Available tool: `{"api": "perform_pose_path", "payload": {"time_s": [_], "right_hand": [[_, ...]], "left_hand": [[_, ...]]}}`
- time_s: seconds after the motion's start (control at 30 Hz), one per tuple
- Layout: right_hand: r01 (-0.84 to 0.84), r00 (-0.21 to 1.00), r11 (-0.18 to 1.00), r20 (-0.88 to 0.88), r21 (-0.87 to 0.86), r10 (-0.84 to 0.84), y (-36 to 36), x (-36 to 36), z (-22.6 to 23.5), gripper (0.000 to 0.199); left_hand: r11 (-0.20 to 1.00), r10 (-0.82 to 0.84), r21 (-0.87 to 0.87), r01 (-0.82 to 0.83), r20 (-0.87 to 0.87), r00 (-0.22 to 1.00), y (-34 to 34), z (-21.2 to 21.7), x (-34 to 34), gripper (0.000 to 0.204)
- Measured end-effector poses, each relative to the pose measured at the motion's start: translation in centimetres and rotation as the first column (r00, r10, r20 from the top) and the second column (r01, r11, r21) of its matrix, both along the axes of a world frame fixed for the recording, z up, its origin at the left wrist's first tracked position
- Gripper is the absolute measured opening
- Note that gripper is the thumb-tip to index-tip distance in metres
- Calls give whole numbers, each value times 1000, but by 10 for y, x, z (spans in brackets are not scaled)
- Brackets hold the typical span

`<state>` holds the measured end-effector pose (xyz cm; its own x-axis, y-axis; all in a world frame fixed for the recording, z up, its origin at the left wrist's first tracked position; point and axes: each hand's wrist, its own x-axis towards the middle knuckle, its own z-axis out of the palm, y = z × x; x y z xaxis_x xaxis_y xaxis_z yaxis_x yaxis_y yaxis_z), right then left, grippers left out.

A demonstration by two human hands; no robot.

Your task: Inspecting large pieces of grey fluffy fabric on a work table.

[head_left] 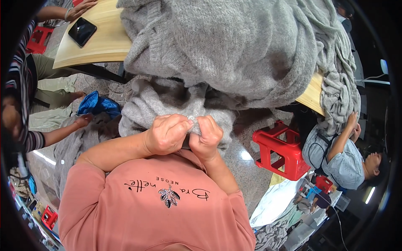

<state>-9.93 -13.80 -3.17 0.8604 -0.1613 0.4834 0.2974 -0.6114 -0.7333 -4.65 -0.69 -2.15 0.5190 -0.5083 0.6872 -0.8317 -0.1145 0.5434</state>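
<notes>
Grey wool bunches between the fingertips (193, 121) of both hands, which meet just above the pink shirt (155, 205). The left hand (167, 134) is curled tight, thumb and fingers pinched on a fold of the knit (167, 100), with a small pale bit showing at the pinch. The right hand (206, 138) is closed on the same fold, knuckles touching the left's. The knit hangs from the table (104, 39) edge down to the hands, and the bulk of it is heaped on the tabletop in a thick grey pile (234, 46) that spills off the far right edge.

A phone (82, 31) lies on the bare wood at left, near another person's hand (80, 9). Below it, a second arm (63, 129) reaches toward more grey fabric and a blue bag (98, 104) on the floor. A red stool (281, 150) stands to the right, and beside it a person in a light blue top (341, 161) holds the hanging edge of the pile.
</notes>
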Motion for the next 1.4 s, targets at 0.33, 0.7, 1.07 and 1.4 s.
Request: {"api": "perform_pose_path", "payload": {"time_s": [0.33,0.7,1.07,1.4], "right_hand": [[32,987,968,160,-251,9,-10,3,-2,20],[-165,976,919,-73,358,204,-10,-16,11,19],[-18,993,988,115,-155,36,-2,6,-2,11],[-37,998,964,58,265,22,-9,-17,-4,22]], "left_hand": [[999,-45,-10,46,64,997,-1,2,-4,27],[995,-79,-60,83,63,995,2,4,-1,28],[993,-118,-11,119,84,989,3,5,-9,26],[956,-293,-92,279,-208,933,5,-7,-12,19]]}}
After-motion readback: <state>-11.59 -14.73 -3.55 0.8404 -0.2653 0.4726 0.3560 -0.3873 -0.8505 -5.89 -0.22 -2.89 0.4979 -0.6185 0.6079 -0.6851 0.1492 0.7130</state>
